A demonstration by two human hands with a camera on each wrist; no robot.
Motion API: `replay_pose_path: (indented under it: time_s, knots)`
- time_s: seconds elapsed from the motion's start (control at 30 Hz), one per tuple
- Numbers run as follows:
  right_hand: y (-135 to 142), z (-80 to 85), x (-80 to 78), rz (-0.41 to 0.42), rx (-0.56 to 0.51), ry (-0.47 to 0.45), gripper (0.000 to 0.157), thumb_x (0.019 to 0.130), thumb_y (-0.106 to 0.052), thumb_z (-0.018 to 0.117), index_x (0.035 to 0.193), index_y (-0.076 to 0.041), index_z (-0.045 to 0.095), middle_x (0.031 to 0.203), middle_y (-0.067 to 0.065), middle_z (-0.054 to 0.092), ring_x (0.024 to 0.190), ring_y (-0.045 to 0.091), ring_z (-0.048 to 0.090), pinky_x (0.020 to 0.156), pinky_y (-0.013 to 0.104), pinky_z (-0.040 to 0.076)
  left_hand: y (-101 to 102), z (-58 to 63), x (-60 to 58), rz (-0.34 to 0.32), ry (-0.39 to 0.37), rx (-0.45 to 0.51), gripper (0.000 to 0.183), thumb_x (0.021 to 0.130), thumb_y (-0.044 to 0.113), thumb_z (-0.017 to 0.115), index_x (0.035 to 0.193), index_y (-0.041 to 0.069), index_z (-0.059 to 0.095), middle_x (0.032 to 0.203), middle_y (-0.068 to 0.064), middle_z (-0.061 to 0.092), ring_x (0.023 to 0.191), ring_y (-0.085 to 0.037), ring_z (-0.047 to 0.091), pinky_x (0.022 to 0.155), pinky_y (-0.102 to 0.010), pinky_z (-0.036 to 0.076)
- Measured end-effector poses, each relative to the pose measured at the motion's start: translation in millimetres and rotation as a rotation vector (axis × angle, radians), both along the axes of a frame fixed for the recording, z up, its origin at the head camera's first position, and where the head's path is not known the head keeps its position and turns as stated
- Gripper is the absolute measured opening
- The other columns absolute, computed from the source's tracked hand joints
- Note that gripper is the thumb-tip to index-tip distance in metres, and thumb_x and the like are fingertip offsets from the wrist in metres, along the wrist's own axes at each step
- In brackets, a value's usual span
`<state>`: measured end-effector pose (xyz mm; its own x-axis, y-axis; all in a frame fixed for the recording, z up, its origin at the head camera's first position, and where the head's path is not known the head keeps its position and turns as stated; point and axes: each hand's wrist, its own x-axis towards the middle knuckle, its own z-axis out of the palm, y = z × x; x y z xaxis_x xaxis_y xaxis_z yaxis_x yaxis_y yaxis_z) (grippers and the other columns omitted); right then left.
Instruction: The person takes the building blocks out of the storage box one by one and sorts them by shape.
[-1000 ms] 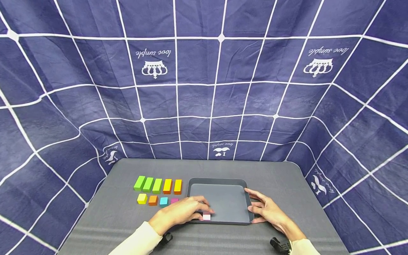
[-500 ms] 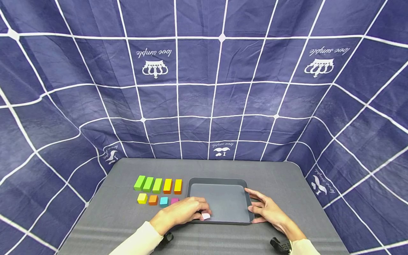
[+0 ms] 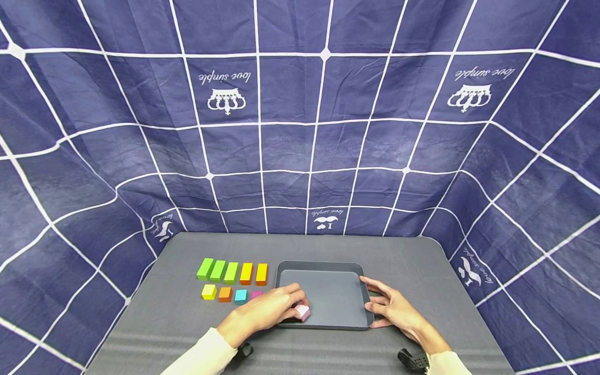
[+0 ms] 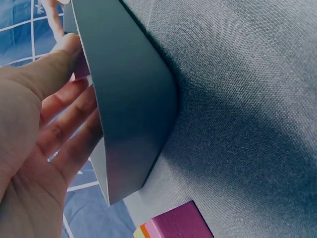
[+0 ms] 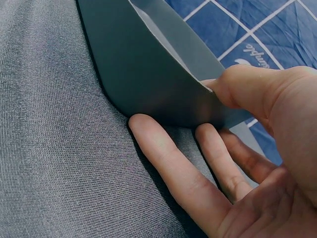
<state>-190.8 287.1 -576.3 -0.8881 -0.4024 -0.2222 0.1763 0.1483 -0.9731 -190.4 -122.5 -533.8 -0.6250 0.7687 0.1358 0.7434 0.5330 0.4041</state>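
A pale pink block point(image 3: 303, 312) is pinched between the thumb and fingers of my left hand point(image 3: 264, 312), over the near left part of a shallow grey tray point(image 3: 335, 297). In the left wrist view the tray's outer wall point(image 4: 131, 94) hides most of the block. At the tray's right side, my right hand point(image 3: 396, 311) grips the wall. The right wrist view shows its thumb point(image 5: 237, 87) hooked over the rim and its fingers point(image 5: 163, 153) against the outside, low by the cloth.
Left of the tray stand three green blocks point(image 3: 217, 271) and two yellow-orange blocks point(image 3: 253, 274) in a row. Nearer are a yellow cube point(image 3: 209, 292), an orange cube point(image 3: 225, 295), a blue cube point(image 3: 241, 297) and a magenta block point(image 3: 256, 295), partly behind my left hand. A blue gridded curtain point(image 3: 290, 151) rises behind the table.
My left fingers have closed round the pink block, which now sits tilted and slightly higher in the head view. The right hand and tray have stayed put.
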Motion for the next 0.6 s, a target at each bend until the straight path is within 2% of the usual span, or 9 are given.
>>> replay_pose_path:
  time_s: [0.27,0.5,0.6]
  knots:
    - [-1,1.0,-1.1,-0.002,-0.001,-0.003,0.083,0.111,-0.010,0.078,0.183,-0.016,0.038,0.181,0.036,0.025,0.138,0.028,0.069,0.087,0.053,0.074,-6,5.3,5.7,0.055,0.003,0.023,0.016,0.115,0.024,0.076,0.130,0.020,0.073,0.123,0.008,0.070,0.103,0.000,0.067,0.093,-0.017,0.059]
    - [-1,-0.1,-0.5,-0.002,0.001,-0.006,0.084,0.110,-0.009,0.078,0.183,-0.014,0.036,0.181,0.037,0.026,0.136,0.028,0.070,0.087,0.053,0.074,-14,7.1,9.4,0.079,0.059,0.050,0.017,0.112,0.025,0.080,0.127,0.019,0.073,0.119,0.007,0.070,0.098,-0.002,0.068,0.088,-0.018,0.059]
    - [-1,0.9,0.4,-0.001,0.000,-0.004,0.084,0.111,-0.010,0.078,0.183,-0.014,0.036,0.180,0.037,0.026,0.136,0.028,0.070,0.087,0.053,0.074,-19,7.7,9.9,0.083,0.085,0.061,0.018,0.112,0.024,0.082,0.127,0.019,0.073,0.119,0.007,0.070,0.099,-0.006,0.072,0.088,-0.019,0.060]
